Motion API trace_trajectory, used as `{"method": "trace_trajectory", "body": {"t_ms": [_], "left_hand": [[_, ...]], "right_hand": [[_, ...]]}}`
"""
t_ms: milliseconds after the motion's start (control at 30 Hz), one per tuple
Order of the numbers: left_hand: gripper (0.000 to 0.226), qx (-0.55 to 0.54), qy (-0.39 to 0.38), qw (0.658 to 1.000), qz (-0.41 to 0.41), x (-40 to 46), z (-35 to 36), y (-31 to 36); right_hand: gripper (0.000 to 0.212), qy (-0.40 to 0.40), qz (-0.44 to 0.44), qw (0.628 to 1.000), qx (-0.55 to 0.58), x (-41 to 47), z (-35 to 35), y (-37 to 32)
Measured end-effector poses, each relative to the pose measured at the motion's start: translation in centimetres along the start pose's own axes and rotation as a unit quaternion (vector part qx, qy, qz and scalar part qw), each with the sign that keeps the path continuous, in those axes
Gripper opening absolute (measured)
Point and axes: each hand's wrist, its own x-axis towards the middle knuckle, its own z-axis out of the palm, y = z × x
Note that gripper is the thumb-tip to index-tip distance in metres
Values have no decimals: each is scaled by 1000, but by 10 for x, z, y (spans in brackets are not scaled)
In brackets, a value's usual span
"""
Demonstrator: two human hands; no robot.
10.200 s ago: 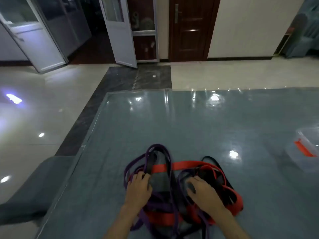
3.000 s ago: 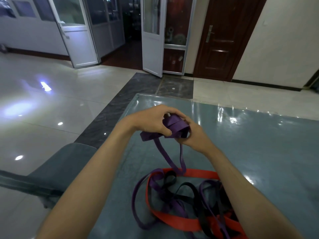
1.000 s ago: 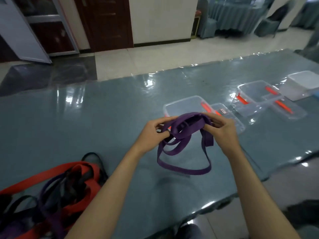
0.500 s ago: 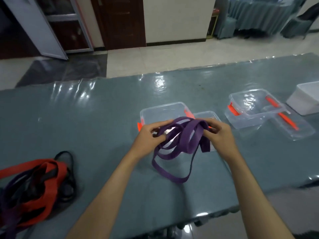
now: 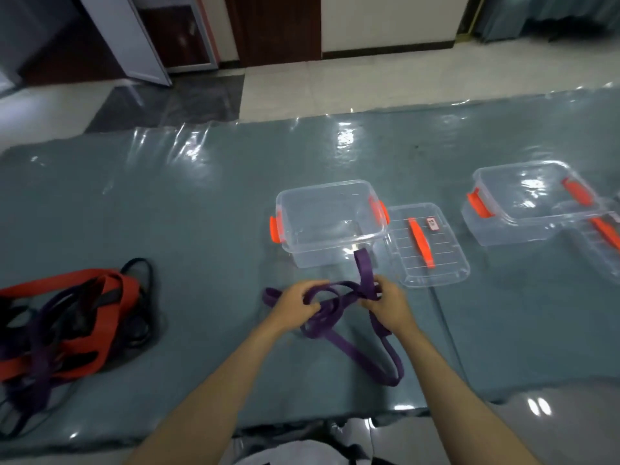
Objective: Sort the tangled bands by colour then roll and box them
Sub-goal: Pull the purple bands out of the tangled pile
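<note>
Fingers [image 5: 310,308] of our left hand [image 5: 295,305] curl round loops of the purple band [image 5: 352,347]; those of our right hand [image 5: 391,307] pinch the same band where one loop stands upright between the hands. Both hands grasp it, neither released.

Head view, the only one: we hold the band low over the table [image 5: 201,203], just in front of the near clear box [image 5: 328,219], likely so the finished roll can drop straight in. Most of the band is bunched between our hands; a long slack loop trails from the fingers toward our body and lies on the table. The box's lid [image 5: 426,243] lies flat beside it, on the right. A second clear box [image 5: 526,203] sits further right, well apart.

Remaining tangle [image 5: 67,327] of red, purple and black bands rests far left, untouched. We judge rolling not yet finished: coils are loose, uneven.
</note>
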Motion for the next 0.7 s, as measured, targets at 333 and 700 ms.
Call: {"method": "trace_trajectory", "body": {"t_ms": [333, 700], "left_hand": [[45, 148, 6, 988, -37, -20, 15, -42], [44, 415, 32, 908, -40, -42, -25, -34]], "right_hand": [[77, -135, 1, 949, -285, -2, 22, 25], [45, -80, -116, 940, -311, -12, 32, -38]]}}
